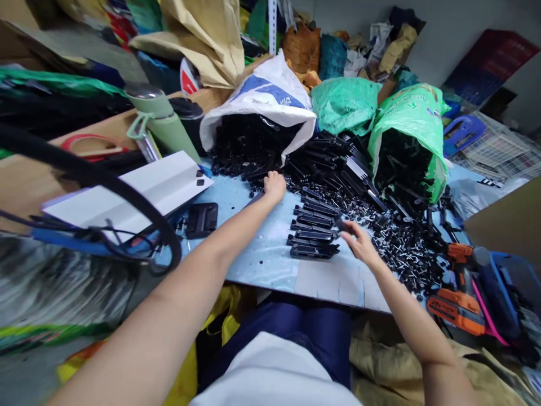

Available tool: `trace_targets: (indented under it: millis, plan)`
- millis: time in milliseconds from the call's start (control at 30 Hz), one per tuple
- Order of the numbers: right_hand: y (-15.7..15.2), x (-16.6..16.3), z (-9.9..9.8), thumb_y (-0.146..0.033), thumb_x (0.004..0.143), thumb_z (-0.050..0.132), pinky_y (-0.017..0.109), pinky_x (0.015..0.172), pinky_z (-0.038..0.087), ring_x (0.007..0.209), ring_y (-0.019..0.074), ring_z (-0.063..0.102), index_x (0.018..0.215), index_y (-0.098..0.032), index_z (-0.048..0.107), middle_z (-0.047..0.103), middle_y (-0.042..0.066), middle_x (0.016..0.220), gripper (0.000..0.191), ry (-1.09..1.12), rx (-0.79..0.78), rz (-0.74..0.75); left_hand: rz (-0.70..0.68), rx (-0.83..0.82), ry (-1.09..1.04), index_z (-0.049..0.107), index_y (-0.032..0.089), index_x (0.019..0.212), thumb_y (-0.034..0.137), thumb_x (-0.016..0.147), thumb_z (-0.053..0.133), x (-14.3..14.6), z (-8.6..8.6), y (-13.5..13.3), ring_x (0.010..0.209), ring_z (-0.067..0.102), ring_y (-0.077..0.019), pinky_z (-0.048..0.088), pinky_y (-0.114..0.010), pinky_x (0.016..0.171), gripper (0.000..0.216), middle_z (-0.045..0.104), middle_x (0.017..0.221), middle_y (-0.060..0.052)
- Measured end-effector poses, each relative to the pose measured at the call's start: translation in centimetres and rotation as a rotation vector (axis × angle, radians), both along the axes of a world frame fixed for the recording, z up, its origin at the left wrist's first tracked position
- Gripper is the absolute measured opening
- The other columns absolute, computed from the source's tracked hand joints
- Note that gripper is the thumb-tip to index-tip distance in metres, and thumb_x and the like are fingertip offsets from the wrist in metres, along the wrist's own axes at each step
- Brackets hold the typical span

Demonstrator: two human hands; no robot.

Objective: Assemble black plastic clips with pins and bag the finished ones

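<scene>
My left hand (274, 186) reaches far across the light blue tabletop (262, 254), its fingers curled on a flat dark part at the edge of the black plastic parts spilling from a white and blue bag (262, 96). My right hand (359, 239) is nearer to me, pinching a small black piece beside a neat stack of black plastic bars (315, 231). A heap of small black screws or pins (401, 242) lies just right of that hand.
Two green bags (406, 124) of black parts stand at the back right. An orange cordless drill (460, 293) lies at the right edge. A green flask (163, 121), a white folded card (143, 186), a black hinged part (202, 220) and black cables (105, 186) occupy the left.
</scene>
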State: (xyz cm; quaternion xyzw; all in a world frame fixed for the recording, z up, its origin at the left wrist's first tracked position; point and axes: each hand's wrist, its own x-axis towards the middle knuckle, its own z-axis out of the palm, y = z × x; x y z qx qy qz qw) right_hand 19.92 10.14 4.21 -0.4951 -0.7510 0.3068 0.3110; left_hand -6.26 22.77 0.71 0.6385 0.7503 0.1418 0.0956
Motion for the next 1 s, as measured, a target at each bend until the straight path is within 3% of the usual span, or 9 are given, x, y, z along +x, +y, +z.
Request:
trace_targets:
  millis: [167,333,433,533,633,700,800,900,1000]
  plan:
    - [-7.9,0.6,-2.5,-0.054,0.072,0.062,0.034,0.075,0.051,0.092,0.0197,0.061,0.101,-0.024,0.043,0.06,0.007,0.1,0.046,0.31,-0.066,0.109,-0.022,0.046,-0.032,0.049,0.001,0.108,0.004,0.078,0.035,-1.9,0.8,-3.4,0.109,0.047,-0.0305,0.038,-0.041,0.089,0.034,0.051,0.114,-0.024]
    - [-10.9,4.9,-3.5,-0.043,0.076,0.061,0.044,0.084,0.047,0.09,0.0226,0.059,0.097,-0.021,0.053,0.062,0.009,0.094,0.031,-0.157,-0.018,0.119,-0.28,0.202,-0.389,0.039,0.011,0.124,0.019,0.078,0.046,-2.0,1.0,-11.3,0.09,0.056,-0.0198,0.045,-0.033,0.081,0.047,0.058,0.102,-0.009]
    - [-10.8,4.1,-3.6,-0.041,0.079,0.058,0.051,0.095,0.036,0.099,0.0265,0.054,0.104,-0.02,0.059,0.061,0.012,0.1,0.032,-0.349,0.012,0.16,-0.336,0.05,-0.713,0.044,0.012,0.124,0.034,0.083,0.043,0.7,0.7,-16.8,0.062,0.054,-0.0122,0.047,-0.026,0.062,0.047,0.059,0.084,-0.004]
    - [-10.2,1.0,-3.8,-0.045,0.086,0.046,0.046,0.088,0.043,0.09,0.0232,0.058,0.116,-0.022,0.056,0.06,0.01,0.096,0.04,-0.17,-0.088,0.057,-0.391,-0.1,-1.013,0.05,0.012,0.122,0.041,0.086,0.038,4.0,0.5,-20.5,0.049,0.048,-0.0079,0.044,-0.022,0.051,0.048,0.059,0.075,-0.002]
    - [-9.7,-1.8,-3.7,-0.052,0.089,0.032,0.032,0.061,0.051,0.062,0.0154,0.058,0.135,-0.023,0.035,0.059,0.004,0.078,0.055,0.214,-0.375,-0.049,-0.414,-0.161,-1.204,0.048,0.014,0.126,0.044,0.086,0.04,6.3,0.6,-22.3,0.045,0.048,-0.0057,0.041,-0.019,0.045,0.05,0.06,0.078,-0.002]
    - [-9.7,-2.8,-3.5,-0.056,0.088,0.03,0.025,0.048,0.047,0.05,0.0123,0.053,0.142,-0.023,0.02,0.054,-0.001,0.064,0.064,0.416,-0.522,-0.054,-0.4,-0.155,-1.232,0.046,0.016,0.129,0.043,0.085,0.042,7.0,0.8,-22.8,0.041,0.046,-0.0046,0.04,-0.019,0.043,0.051,0.061,0.079,-0.001]
    - [-10.0,-3.0,-3.3,-0.061,0.084,0.035,0.021,0.043,0.043,0.047,0.0095,0.05,0.142,-0.024,0.021,0.051,-0.003,0.064,0.07,0.544,-0.532,-0.028,-0.365,-0.026,-1.142,0.047,0.017,0.128,0.038,0.084,0.047,7.5,1.2,-23.0,0.047,0.049,-0.0061,0.044,-0.021,0.049,0.049,0.062,0.084,-0.002]
    - [-9.8,-1.9,-2.7,-0.061,0.083,0.039,0.022,0.046,0.044,0.049,0.0077,0.048,0.138,-0.024,0.031,0.054,-0.001,0.074,0.066,0.442,-0.42,0.058,-0.424,0.159,-0.979,0.056,0.016,0.119,0.032,0.084,0.049,7.5,1.5,-23.0,0.076,0.059,-0.0139,0.048,-0.026,0.072,0.04,0.062,0.091,-0.005]
    - [-9.3,-0.1,-1.6,-0.053,0.087,0.039,0.027,0.06,0.048,0.06,0.0099,0.053,0.135,-0.024,0.039,0.058,0.003,0.088,0.056,0.164,-0.224,0.197,-0.511,0.172,-0.84,0.059,0.016,0.116,0.03,0.085,0.047,6.9,1.5,-23.0,0.086,0.059,-0.0169,0.047,-0.029,0.079,0.036,0.062,0.089,-0.006]
